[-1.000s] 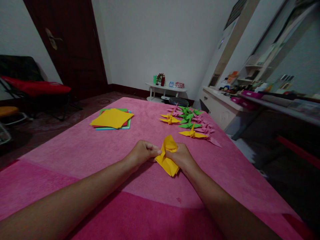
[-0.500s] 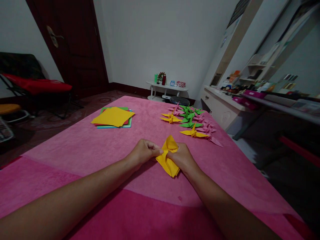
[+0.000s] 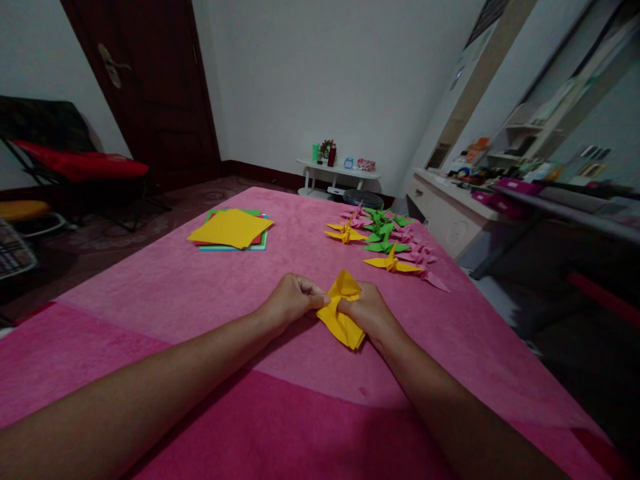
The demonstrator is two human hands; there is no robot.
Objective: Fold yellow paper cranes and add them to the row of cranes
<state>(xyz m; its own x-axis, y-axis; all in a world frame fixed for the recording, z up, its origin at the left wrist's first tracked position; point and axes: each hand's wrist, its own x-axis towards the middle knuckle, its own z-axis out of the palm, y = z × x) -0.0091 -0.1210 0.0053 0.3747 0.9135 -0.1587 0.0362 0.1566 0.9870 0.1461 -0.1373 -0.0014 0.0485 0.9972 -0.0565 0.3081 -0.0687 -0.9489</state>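
Note:
A partly folded sheet of yellow origami paper [image 3: 344, 327] is held just above the pink table cover [image 3: 295, 363]. My left hand [image 3: 295, 297] pinches its left edge between thumb and fingers. On the other side, my right hand [image 3: 373, 308] grips the paper with the thumb pressed into its middle fold; the fingers behind are hidden. The paper's top stands up as a rounded point, and layered edges show at the bottom. Beyond the right hand lie finished paper cranes: a yellow crane [image 3: 393, 265] nearest, another yellow crane [image 3: 346, 233], and several green cranes [image 3: 383, 245] and pink cranes [image 3: 419, 253].
A stack of coloured square paper [image 3: 230, 228], yellow on top, lies at the table's far left. Past the table stand a small white shelf [image 3: 340, 171], a red chair [image 3: 80, 165] and a dark door [image 3: 150, 100]. A cluttered dresser [image 3: 450, 207] is at the right.
The view has shifted slightly, so everything sits a little further right and most things a little higher. Both hands keep the same hold on the yellow paper, with hardly any change in its shape.

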